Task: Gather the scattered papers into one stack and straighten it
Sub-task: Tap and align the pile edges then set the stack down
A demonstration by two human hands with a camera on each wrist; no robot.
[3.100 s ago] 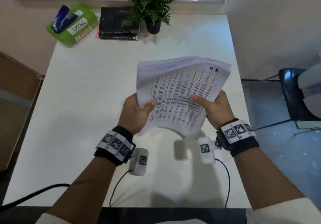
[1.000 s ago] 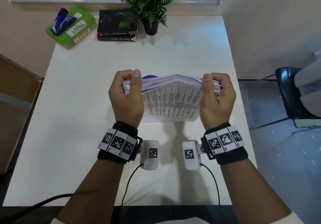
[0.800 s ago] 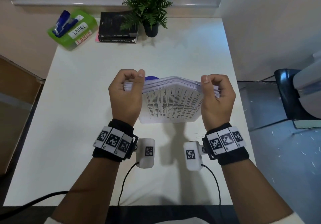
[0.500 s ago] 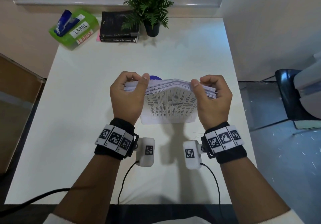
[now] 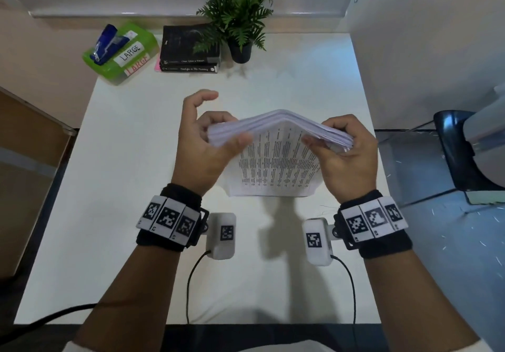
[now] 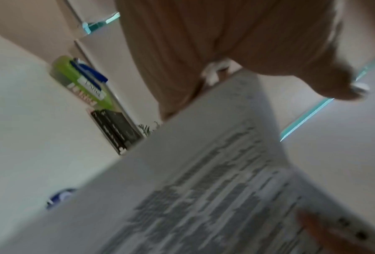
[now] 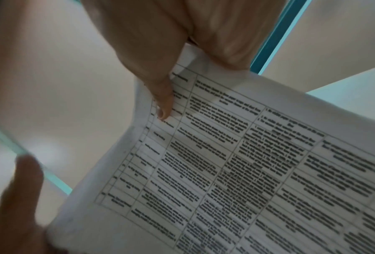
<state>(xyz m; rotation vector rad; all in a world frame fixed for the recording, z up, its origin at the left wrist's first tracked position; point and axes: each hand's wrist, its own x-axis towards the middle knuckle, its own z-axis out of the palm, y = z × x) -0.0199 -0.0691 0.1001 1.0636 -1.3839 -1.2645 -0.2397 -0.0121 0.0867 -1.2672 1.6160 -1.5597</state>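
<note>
The stack of printed papers (image 5: 276, 157) stands on its lower edge on the white table (image 5: 123, 187), its top edge bowed up in the middle. My left hand (image 5: 218, 133) pinches the stack's left end, thumb in front and fingers behind, with the index finger lifted clear above. My right hand (image 5: 328, 138) grips the right end, fingers curled over the top edge. In the right wrist view my thumb (image 7: 160, 96) presses on the printed sheet (image 7: 247, 163). The left wrist view is blurred; it shows the sheet (image 6: 203, 189) under my palm.
A green box labelled LARGE (image 5: 120, 51) carrying a blue stapler, two black books (image 5: 188, 48) and a potted plant (image 5: 237, 18) line the table's far edge. A small blue object (image 6: 60, 197) lies behind the stack. A dark chair (image 5: 459, 155) stands to the right.
The stack's top edge has bowed higher in the middle. My left index finger has lifted off the papers and my left thumb has slid further across the front sheet.
</note>
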